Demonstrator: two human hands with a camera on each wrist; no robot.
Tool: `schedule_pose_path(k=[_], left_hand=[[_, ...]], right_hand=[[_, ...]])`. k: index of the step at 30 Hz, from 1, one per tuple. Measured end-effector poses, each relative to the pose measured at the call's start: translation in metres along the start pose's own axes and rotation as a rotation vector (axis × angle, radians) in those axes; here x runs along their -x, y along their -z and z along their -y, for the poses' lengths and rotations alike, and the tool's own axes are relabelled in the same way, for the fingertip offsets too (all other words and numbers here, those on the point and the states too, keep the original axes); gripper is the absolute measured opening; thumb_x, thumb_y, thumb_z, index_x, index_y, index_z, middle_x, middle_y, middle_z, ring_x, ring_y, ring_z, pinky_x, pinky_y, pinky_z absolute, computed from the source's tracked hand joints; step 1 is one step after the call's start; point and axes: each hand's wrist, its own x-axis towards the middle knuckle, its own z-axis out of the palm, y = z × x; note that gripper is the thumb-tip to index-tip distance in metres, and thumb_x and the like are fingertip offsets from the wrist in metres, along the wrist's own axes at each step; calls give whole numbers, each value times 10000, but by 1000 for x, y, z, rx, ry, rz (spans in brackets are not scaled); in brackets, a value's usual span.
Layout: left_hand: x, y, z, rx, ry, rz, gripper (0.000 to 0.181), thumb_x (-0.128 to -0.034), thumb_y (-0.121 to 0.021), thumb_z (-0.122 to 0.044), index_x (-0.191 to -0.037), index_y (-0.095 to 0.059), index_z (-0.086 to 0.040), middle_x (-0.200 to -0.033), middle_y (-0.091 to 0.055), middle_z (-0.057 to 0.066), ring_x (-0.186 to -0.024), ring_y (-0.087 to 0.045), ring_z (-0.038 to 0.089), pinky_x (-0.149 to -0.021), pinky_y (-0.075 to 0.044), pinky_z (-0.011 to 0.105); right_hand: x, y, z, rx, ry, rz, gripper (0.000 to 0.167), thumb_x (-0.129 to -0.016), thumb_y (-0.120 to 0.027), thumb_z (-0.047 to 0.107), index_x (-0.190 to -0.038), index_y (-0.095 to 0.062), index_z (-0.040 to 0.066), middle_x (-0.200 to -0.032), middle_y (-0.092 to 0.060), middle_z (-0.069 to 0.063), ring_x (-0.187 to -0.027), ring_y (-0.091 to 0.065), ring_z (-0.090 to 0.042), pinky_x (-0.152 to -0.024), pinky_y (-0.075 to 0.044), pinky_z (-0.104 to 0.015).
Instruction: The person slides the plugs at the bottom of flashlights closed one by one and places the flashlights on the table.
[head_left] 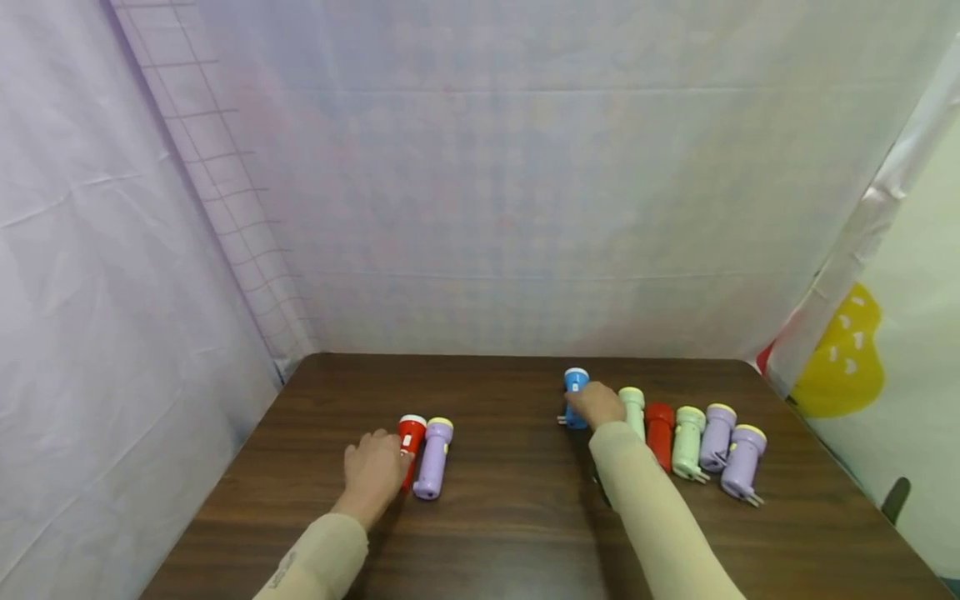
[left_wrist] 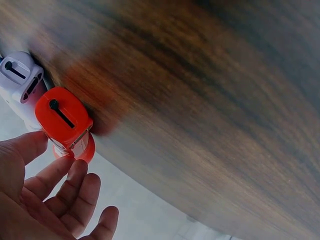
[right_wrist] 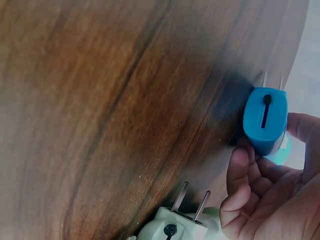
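Note:
In the head view my left hand (head_left: 377,465) is at a red flashlight (head_left: 412,431) that lies on the table beside a purple flashlight (head_left: 433,458). Its thumb and index fingertips are close against the red body in the left wrist view, the other fingers loosely spread; firm contact cannot be made out. Farther right, my right hand (head_left: 598,403) grips a blue flashlight (head_left: 576,382), thumb on one side and fingers on the other. Two metal prongs stick out of the blue flashlight's side. A pale green flashlight (head_left: 632,402) lies just right of this hand, partly hidden by the sleeve.
Right of the right arm, a red flashlight (head_left: 659,429), another pale green one (head_left: 687,442) and two purple ones (head_left: 717,435) lie in a row, some with prongs out. The dark wooden table (head_left: 495,533) ends at a pale curtain (head_left: 525,208) behind.

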Motion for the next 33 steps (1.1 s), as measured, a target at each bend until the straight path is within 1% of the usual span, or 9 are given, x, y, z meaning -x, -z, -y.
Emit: schedule_pose_path(k=[4, 7, 13, 16, 18, 21, 24, 29, 33], left_hand=[[2, -1, 1, -2, 2, -1, 245, -876, -719, -279, -937, -731, -42, -870, -611, 117, -915, -588, 359, -781, -456, 552], [2, -1, 1, -1, -5, -3, 246, -876, -719, -280, -934, -732, -42, -866, -610, 115, -909, -588, 357, -776, -457, 548], [1, -1, 2, -3, 0, -1, 260, -877, -722, -288, -918, -726, -32, -849, -601, 111, -900, -587, 352, -772, -459, 546], [1, -1, 2, -9, 9, 6, 267, -878, -723, -291, -918, -726, -28, -850, -599, 112, -906, -586, 355, -784, -458, 553], [0, -1, 3, -11, 10, 7, 269, -878, -722, -292, -924, -727, -26, -854, -600, 116, -912, -585, 359, -790, -457, 557], [0, -1, 3, -15, 5, -4, 265, -873, -724, -288, -918, -728, -26, -847, -598, 118, -907, -587, 362, -790, -458, 563], [0, -2, 4, -11, -4, -23, 254, -865, -726, -279, -903, -726, -28, -840, -599, 121, -897, -588, 362, -779, -459, 563], [0, 0, 3, -3, -8, -39, 246, -859, -730, -279, -877, -724, -33, -842, -605, 124, -896, -588, 367, -774, -457, 566], [-1, 1, 1, -8, -6, -26, 258, -857, -736, -288, -880, -724, -31, -851, -607, 124, -906, -586, 364, -785, -454, 566]], right_hand=[[5, 1, 0, 0, 28, 6, 481, -863, -606, 381, -1041, -685, -59, -992, -678, -216, -892, -635, -351, -771, -517, -506], [9, 2, 1, -32, 26, 10, 490, -869, -606, 389, -1024, -681, -70, -973, -677, -215, -871, -633, -342, -768, -516, -503], [19, 0, 6, -190, 36, 5, 532, -893, -620, 425, -1030, -674, -86, -962, -677, -198, -826, -616, -304, -772, -508, -486], [26, -2, 12, -312, 31, 14, 551, -888, -637, 412, -1060, -654, -112, -989, -670, -214, -845, -605, -308, -801, -503, -484], [31, -4, 16, -403, 8, 30, 591, -892, -647, 403, -1128, -617, -137, -1061, -654, -243, -914, -606, -327, -852, -498, -494], [39, -5, 26, -576, -48, 68, 651, -905, -658, 365, -1243, -527, -176, -1189, -600, -285, -1040, -573, -345, -952, -465, -518], [48, -6, 37, -730, -110, 80, 672, -915, -662, 326, -1299, -473, -191, -1253, -566, -297, -1107, -544, -339, -1023, -421, -518], [59, -11, 48, -965, -185, 10, 596, -901, -691, 255, -1249, -518, -197, -1170, -609, -259, -1039, -559, -297, -1024, -425, -469], [70, -16, 49, -1125, -259, -22, 567, -896, -707, 226, -1248, -518, -176, -1067, -618, -168, -966, -568, -254, -955, -457, -424]])
